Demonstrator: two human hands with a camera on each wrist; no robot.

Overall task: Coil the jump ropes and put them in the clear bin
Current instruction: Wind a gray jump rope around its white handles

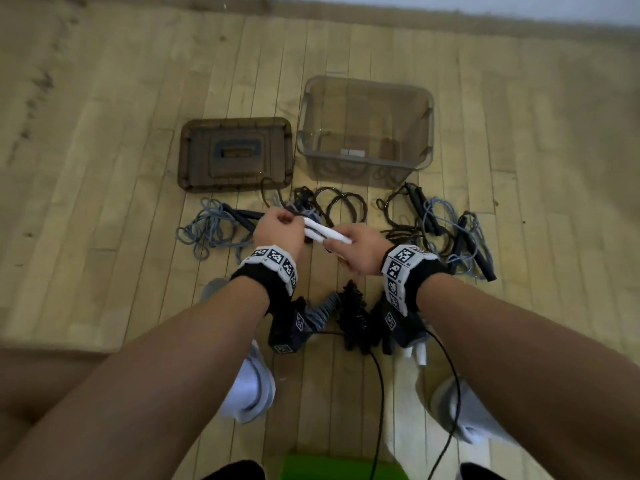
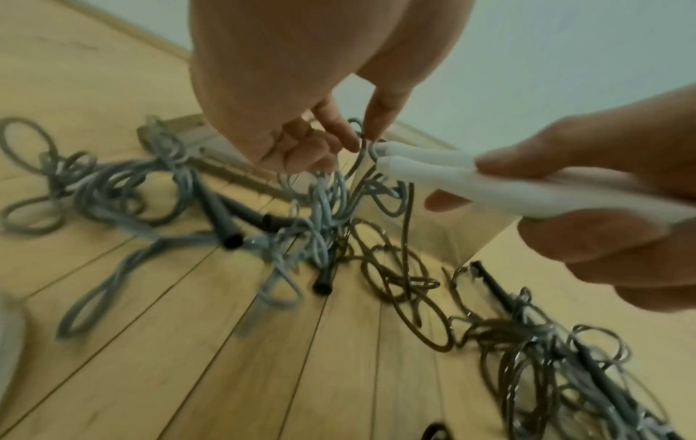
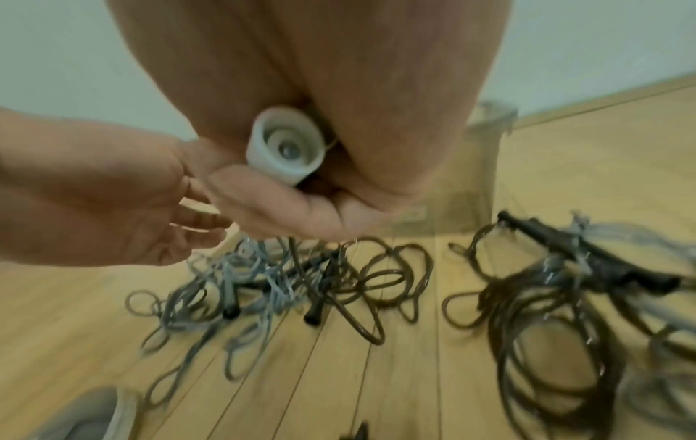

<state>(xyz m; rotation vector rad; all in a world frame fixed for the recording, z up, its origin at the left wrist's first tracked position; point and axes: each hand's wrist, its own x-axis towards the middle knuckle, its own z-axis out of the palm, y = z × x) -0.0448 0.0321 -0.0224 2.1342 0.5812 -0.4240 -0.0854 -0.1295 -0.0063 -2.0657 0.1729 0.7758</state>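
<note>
My right hand grips two white jump-rope handles side by side, tips pointing left; their butt end shows in the right wrist view. My left hand pinches the grey-blue cord where it leaves the handle tips. That cord hangs down into a tangle of blue and dark ropes on the floor. The clear bin stands behind, with nothing visible inside but a small label.
The brown bin lid lies left of the bin. A loose blue rope is at left, a dark rope in the middle, a mixed pile with black handles at right. Shoes and camera cables are near my feet.
</note>
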